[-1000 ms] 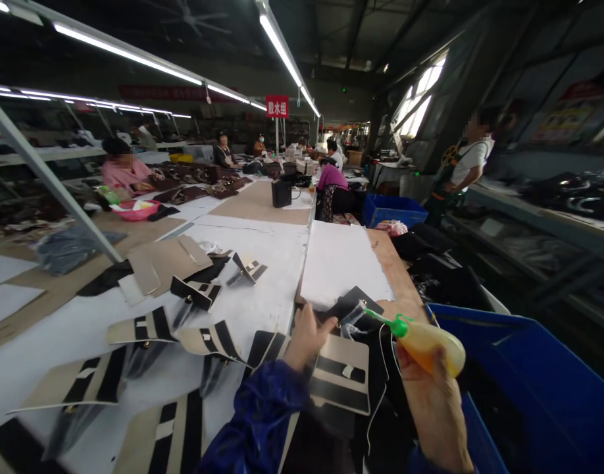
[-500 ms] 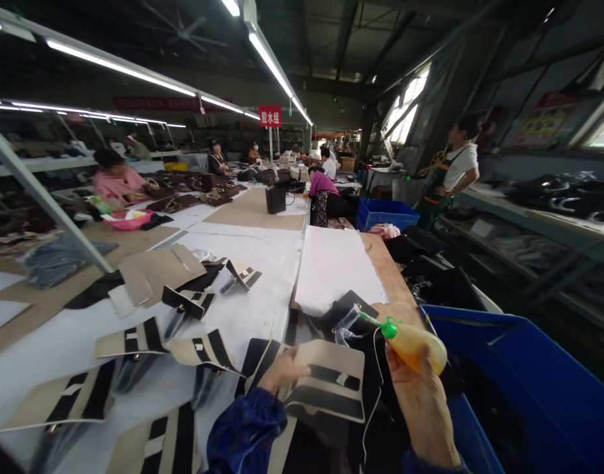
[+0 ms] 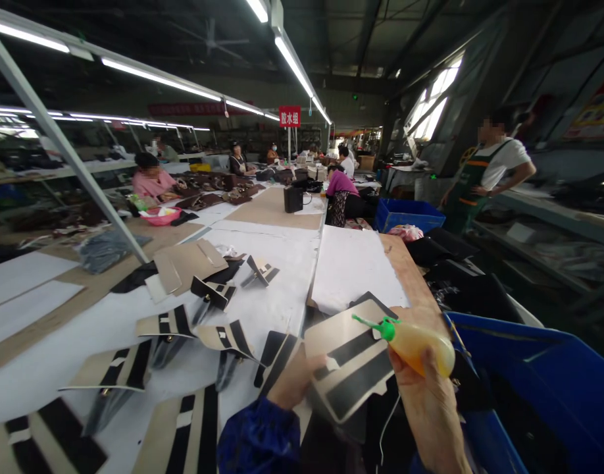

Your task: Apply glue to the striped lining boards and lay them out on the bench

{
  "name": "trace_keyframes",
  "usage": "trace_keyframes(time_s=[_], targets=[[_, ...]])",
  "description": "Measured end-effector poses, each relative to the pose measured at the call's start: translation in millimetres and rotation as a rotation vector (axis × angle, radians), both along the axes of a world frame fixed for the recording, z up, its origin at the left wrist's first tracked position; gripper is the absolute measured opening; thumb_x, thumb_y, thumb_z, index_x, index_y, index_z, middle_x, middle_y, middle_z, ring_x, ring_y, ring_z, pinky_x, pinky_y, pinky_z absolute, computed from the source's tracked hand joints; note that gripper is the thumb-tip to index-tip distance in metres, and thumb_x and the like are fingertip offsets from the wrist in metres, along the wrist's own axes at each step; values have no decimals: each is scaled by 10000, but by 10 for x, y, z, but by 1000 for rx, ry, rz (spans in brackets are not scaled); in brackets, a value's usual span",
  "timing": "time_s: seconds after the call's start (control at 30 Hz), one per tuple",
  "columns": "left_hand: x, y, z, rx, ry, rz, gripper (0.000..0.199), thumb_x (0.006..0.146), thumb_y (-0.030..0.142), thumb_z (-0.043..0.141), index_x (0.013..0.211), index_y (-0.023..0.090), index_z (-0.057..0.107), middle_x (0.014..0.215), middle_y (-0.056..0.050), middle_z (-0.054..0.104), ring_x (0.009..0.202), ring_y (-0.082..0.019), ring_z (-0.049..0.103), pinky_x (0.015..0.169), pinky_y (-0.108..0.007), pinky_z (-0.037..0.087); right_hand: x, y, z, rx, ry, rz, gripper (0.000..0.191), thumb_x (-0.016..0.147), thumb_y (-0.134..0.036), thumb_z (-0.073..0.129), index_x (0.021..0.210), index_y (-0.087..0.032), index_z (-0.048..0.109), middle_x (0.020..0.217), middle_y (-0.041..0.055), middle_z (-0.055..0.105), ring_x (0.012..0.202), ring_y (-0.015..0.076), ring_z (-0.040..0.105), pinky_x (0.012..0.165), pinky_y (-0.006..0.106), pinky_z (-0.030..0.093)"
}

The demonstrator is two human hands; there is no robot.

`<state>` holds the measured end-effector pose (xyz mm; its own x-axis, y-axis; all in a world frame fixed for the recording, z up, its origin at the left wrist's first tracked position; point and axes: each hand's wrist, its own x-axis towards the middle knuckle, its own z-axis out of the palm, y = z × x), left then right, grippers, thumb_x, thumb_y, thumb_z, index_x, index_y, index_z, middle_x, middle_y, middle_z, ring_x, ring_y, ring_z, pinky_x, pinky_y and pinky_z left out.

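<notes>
My left hand (image 3: 293,378) is closed on the edge of a beige bag panel (image 3: 326,336) with black strips and a small white patch. The panel is tilted above a dark pile. My right hand (image 3: 427,395) wraps round a squeeze bottle (image 3: 420,342) of amber liquid. Its green nozzle (image 3: 387,327) points left, over the upper part of the panel; whether it touches cannot be made out. To the left, several similar striped panels (image 3: 107,368) lie on the white-covered table, some bent up with dark flaps beneath.
A blue bin (image 3: 529,336) stands close on my right. A slanted metal post (image 3: 75,151) rises at the left. Plain beige pieces (image 3: 188,263) and a black box-shaped bag (image 3: 293,199) lie farther along the table. A person in an apron (image 3: 484,171) stands at the right; others work farther back.
My left hand has raised and turned the panel, bringing it nearer the bottle's nozzle. The bottle stays in my right hand. The whole view has swung a little to the left.
</notes>
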<state>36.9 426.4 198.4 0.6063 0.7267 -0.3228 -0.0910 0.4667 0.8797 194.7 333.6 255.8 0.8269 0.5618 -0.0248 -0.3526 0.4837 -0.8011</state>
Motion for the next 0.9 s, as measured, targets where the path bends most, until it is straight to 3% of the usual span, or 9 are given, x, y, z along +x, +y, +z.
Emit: trace_keyframes(time_s=[0.1,0.2,0.3,0.37,0.47,0.57,0.73,0.9], targets=[[40,-143,264,-31,-121,38,420,633,281,732,1030,144,721,912,-71,752,800,-205,674,733,-296,511,-170,-32,118,-90,-138,-15,493,678,-542,815,967,-176,654,921,38,683,878,216,655,824,389,555],[74,-225,457,-51,-196,64,425,622,298,763,1013,139,715,947,-93,751,826,-218,680,751,-310,516,-271,-102,177,-299,-343,-149,579,578,-603,836,939,-206,618,802,-7,645,718,191,610,688,353,530],[87,-261,600,-55,-251,71,458,627,277,745,1065,148,710,961,-101,758,911,-266,695,770,-333,522,-334,-171,198,-492,-538,-239,618,507,-617,851,934,-240,612,803,-7,637,695,197,595,618,324,502],[84,-270,664,-48,-278,71,486,624,242,714,1106,177,711,962,-84,768,981,-298,689,789,-348,522,-372,-197,193,-470,-607,-242,611,485,-611,854,929,-270,611,840,-1,642,714,202,601,618,319,508],[72,-270,713,-1,-307,35,472,642,231,666,1110,215,729,966,-51,781,1067,-333,662,817,-365,514,-416,-212,181,-380,-654,-261,590,488,-607,845,929,-310,591,944,10,641,783,213,608,667,328,524],[60,-259,736,57,-283,-8,467,678,274,640,1133,222,730,1032,-40,778,1098,-353,646,821,-381,502,-414,-220,192,-412,-689,-282,581,521,-546,856,975,-319,572,1021,18,636,849,226,609,744,349,532],[53,-226,745,183,-126,-18,462,682,290,580,1108,209,740,906,-58,785,1075,-375,645,789,-420,506,-373,-212,238,-364,-687,-178,588,456,-538,879,921,-300,612,882,4,635,733,211,596,627,324,517],[68,-232,718,97,-269,-14,423,702,232,640,1115,196,725,872,-55,774,1080,-316,664,891,-383,523,-389,-208,266,-333,-593,-271,569,510,-581,862,942,-302,617,833,-5,628,703,210,585,598,327,510]])
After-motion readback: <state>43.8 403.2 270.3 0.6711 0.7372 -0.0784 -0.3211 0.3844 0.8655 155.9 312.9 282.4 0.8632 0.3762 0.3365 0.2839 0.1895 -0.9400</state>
